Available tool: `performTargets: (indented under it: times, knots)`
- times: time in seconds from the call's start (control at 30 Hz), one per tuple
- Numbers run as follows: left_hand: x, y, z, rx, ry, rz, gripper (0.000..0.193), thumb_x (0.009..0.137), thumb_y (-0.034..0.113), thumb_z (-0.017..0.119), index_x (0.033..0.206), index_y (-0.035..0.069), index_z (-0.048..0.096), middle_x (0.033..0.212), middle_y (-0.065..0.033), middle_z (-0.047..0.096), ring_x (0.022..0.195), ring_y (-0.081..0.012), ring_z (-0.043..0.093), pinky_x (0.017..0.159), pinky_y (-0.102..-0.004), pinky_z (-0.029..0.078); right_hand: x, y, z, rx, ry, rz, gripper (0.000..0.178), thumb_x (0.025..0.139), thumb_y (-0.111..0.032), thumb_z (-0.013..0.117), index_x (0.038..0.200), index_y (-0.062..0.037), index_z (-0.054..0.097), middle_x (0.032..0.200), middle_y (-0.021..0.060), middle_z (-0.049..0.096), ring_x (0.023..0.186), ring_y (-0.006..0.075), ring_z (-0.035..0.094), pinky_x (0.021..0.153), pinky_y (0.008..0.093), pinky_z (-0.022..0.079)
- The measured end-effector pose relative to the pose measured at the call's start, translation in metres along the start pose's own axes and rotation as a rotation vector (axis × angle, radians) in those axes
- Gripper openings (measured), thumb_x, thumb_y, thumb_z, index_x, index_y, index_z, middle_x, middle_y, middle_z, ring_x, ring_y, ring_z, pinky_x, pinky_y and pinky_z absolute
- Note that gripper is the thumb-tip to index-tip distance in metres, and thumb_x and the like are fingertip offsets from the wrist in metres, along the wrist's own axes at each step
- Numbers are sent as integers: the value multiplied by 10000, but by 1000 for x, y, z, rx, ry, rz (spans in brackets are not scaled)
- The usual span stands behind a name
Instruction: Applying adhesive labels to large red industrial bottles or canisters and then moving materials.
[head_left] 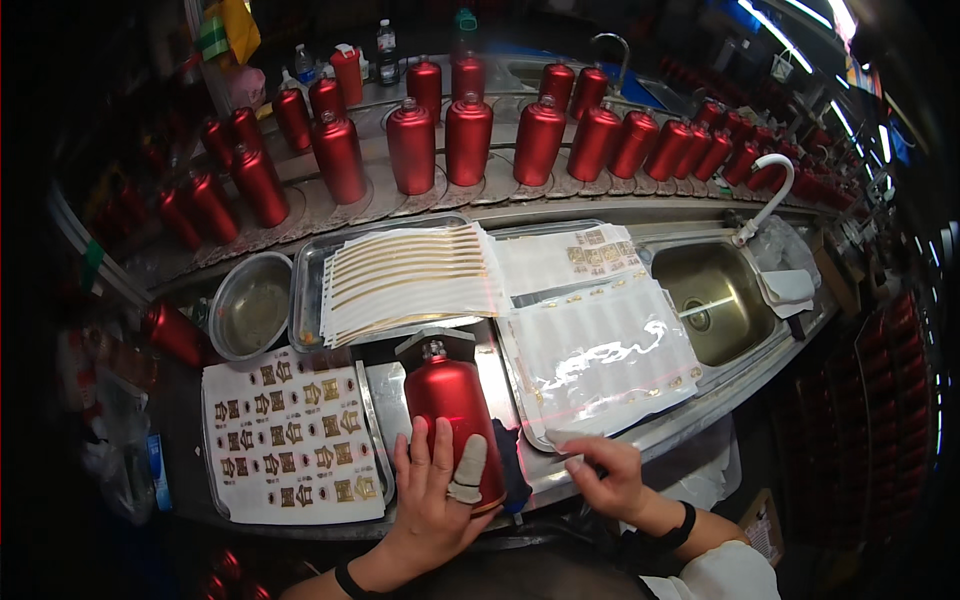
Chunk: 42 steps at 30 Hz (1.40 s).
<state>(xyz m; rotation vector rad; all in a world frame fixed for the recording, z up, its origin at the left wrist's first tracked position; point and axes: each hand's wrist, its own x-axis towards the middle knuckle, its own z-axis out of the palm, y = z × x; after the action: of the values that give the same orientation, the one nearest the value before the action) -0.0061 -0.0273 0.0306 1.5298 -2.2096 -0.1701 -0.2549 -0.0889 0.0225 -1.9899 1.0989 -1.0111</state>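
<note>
A glossy red bottle (447, 390) with a bare clear neck lies on its back in a metal stand, its neck pointing away from me. My left hand (435, 495) rests over its lower part, fingers spread along the surface and thumb at the base; one finger wears a pale cover. To the right, my right hand (608, 478) hovers by the near edge of a glossy white sheet (600, 350). Its fingers are curled, with thumb and covered forefinger close together; anything between them is too small to make out. Dark blue cloth (515, 465) sits beside the bottle.
A sheet of gold-and-dark stickers (290, 435) lies left; gold-edged strips (405, 280) fill a tray behind. A metal bowl (250, 305) stands far left. On the right are a sink (715, 300) and white faucet (770, 190). Several red bottles (410, 150) line a conveyor (390, 205).
</note>
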Motion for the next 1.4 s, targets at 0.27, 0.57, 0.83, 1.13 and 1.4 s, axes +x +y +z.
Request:
performTargets:
  times: [0.27,0.57,0.83,1.13,1.4]
  knots:
    - [-10,-16,11,-282,203,-16,1147,662,290,879,1502,-57,179,1483,-361,272,1362,-518,322,1128,-560,248,194,146,-85,-747,218,136,325,813,-178,661,1124,-82,649,1071,197,629,923,379,630,812,458,500]
    - [-24,-19,14,-538,212,-42,963,734,273,803,1502,19,280,1576,-230,186,1457,-415,194,1163,-546,198,298,304,-152,-953,-116,234,453,691,-323,780,961,16,647,957,250,656,902,389,639,764,446,498]
    - [-27,-15,16,-518,357,-14,526,830,313,717,1267,46,601,1581,-227,179,1468,-410,160,1169,-557,173,337,321,-167,-920,-379,227,241,889,-214,667,941,21,683,612,76,623,448,143,528,395,324,400]
    - [-30,-20,19,-542,314,-31,315,808,289,730,995,37,706,1573,-248,189,1461,-434,165,1161,-572,172,327,309,-164,-1045,14,-161,324,890,-332,654,996,-26,681,653,137,626,542,237,597,497,380,467]
    - [-25,-17,14,-542,347,-14,926,777,326,777,1506,35,287,1592,-178,193,1459,-398,208,1156,-553,193,292,266,-168,-859,130,-121,241,832,-178,707,891,2,559,823,177,580,786,347,576,727,401,457]
